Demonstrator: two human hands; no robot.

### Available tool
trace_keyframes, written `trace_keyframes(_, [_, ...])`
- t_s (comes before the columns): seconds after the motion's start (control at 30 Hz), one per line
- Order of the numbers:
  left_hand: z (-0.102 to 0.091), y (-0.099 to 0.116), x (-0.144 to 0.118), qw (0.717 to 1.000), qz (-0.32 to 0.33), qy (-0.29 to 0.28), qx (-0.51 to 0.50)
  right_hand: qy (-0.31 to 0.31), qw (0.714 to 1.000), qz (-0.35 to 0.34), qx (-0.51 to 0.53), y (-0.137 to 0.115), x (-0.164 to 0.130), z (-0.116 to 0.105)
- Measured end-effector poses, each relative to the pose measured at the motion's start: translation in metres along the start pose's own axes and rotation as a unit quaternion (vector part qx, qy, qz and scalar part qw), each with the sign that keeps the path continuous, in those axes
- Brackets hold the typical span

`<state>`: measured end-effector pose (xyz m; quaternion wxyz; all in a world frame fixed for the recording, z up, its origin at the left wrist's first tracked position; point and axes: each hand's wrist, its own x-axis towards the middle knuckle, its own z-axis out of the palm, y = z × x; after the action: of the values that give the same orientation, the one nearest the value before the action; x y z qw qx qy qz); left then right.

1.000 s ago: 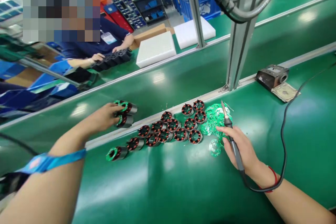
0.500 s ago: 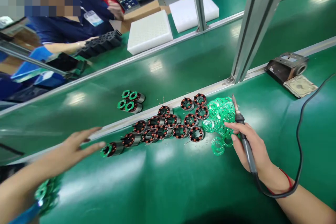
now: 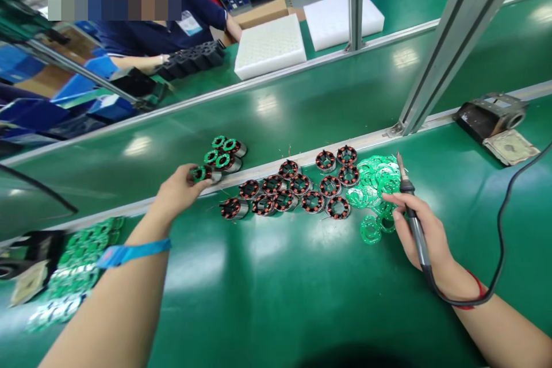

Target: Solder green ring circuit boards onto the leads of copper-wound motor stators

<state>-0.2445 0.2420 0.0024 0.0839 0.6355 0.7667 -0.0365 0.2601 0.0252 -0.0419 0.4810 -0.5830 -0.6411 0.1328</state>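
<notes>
My left hand [image 3: 183, 190] is closed on a motor stator [image 3: 206, 173] topped with a green ring board, at the metal rail beside a small group of similar green-topped stators [image 3: 228, 152]. In my right hand [image 3: 425, 230] is a soldering iron [image 3: 414, 224], its tip pointing away from me above the far right edge of a loose pile of green ring-shaped circuit boards [image 3: 377, 184]. Between the hands stand several bare stators [image 3: 284, 201] with copper windings and black tops, in uneven rows along the rail.
A soldering iron stand with a sponge [image 3: 495, 126] sits at the right; another stand [image 3: 30, 276] lies left, beside rows of green boards [image 3: 81, 253]. Metal posts [image 3: 448, 40] rise from the rail. Across the bench, a person in dark blue handles a black tray [image 3: 194, 60] near white foam blocks [image 3: 271, 46].
My left hand has closed on the green-topped stator and carried it from the near side up to the rail by the group. My right hand still holds the iron. The view has shifted left.
</notes>
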Motion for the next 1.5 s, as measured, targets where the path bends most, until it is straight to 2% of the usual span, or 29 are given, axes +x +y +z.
trace_keyframes(0.13, [0.010,0.022,0.026,0.999,-0.029,0.008,-0.032,0.005,1.000,0.009,0.005,0.001,0.000,0.002])
trace_keyframes(0.23, [0.014,0.026,0.022,0.995,-0.051,0.050,-0.073,0.008,1.000,0.011,0.009,0.001,0.002,0.001])
trace_keyframes(0.33, [0.019,0.024,-0.008,0.985,-0.057,0.120,-0.112,0.011,1.000,-0.001,0.013,-0.003,0.004,-0.001])
trace_keyframes(0.5, [0.037,0.022,-0.094,0.973,0.005,0.189,-0.134,0.004,0.999,-0.031,0.034,-0.006,0.006,-0.002])
trace_keyframes(0.63, [0.050,0.032,-0.141,0.977,0.122,0.142,-0.101,0.018,0.996,-0.031,0.082,-0.002,0.004,0.004])
trace_keyframes(0.73, [0.053,0.039,-0.155,0.979,0.141,0.122,-0.081,0.024,0.995,-0.033,0.096,0.002,0.004,0.006])
trace_keyframes(0.8, [0.054,0.044,-0.162,0.979,0.146,0.124,-0.071,0.011,0.995,-0.046,0.083,0.002,0.004,0.005])
trace_keyframes(0.87, [0.059,0.052,-0.173,0.975,0.178,0.111,-0.078,-0.005,0.996,-0.061,0.068,0.000,0.003,0.004])
trace_keyframes(1.0, [0.078,0.077,-0.207,0.943,0.282,0.062,-0.163,-0.071,0.991,-0.100,0.047,-0.009,-0.004,0.008])
trace_keyframes(1.1, [0.093,0.094,-0.231,0.914,0.321,-0.015,-0.248,-0.148,0.983,-0.110,0.024,-0.016,-0.007,0.011])
trace_keyframes(1.2, [0.101,0.103,-0.241,0.887,0.337,-0.111,-0.295,-0.203,0.977,-0.050,-0.026,-0.017,-0.006,0.008])
trace_keyframes(1.27, [0.102,0.108,-0.241,0.882,0.338,-0.140,-0.298,-0.223,0.972,-0.001,-0.067,-0.015,-0.004,0.005])
trace_keyframes(1.37, [0.102,0.126,-0.238,0.888,0.346,-0.135,-0.270,-0.255,0.959,0.023,-0.121,-0.013,-0.005,0.002])
trace_keyframes(1.5, [0.101,0.159,-0.236,0.880,0.389,-0.091,-0.258,-0.297,0.939,-0.006,-0.175,-0.014,-0.007,0.007])
